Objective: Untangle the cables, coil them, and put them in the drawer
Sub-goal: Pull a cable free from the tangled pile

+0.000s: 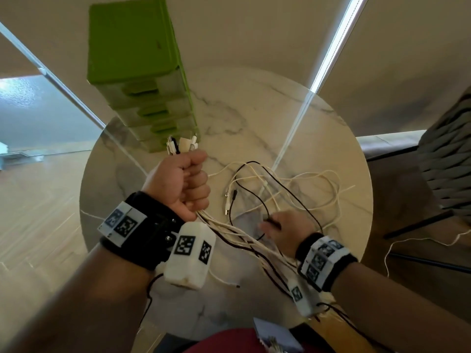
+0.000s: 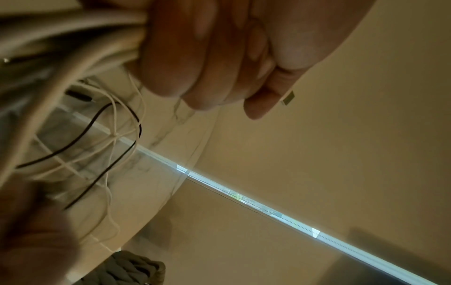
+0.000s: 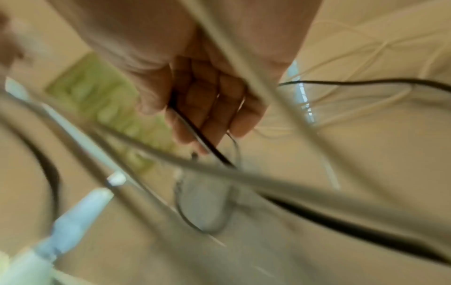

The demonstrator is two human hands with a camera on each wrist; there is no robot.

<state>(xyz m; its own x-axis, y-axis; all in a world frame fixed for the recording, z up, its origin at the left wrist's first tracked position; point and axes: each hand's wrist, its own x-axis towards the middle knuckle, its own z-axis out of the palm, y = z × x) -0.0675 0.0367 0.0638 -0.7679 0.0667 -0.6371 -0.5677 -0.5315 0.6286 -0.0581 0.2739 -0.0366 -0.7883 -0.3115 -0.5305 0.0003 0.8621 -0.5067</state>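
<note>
Two hands: both of mine are on the cables above the round marble tabletop (image 1: 254, 103).
Left grip: my left hand (image 1: 187, 186) is a tight fist around a bundle of cables (image 1: 229, 230), white ones with a black one among them; their plug ends (image 1: 179, 145) stick up out of the fist, just in front of the green drawer unit (image 1: 132, 47).
Bundle path: from the fist it runs down and away from the drawer unit, passing under my right wrist.
Right grip: my right hand (image 1: 285, 231) pinches a single black cable (image 3: 195, 131) between thumb and fingers, on the side of the fist away from the drawer unit.
Loose cables: a tangle of white and black loops (image 1: 288, 189) lies on the tabletop, well apart from the drawer unit.
Drawers: all look pushed in.
Chair: a grey woven seat (image 1: 448, 159) stands beyond the tabletop edge, far from the drawer unit.
</note>
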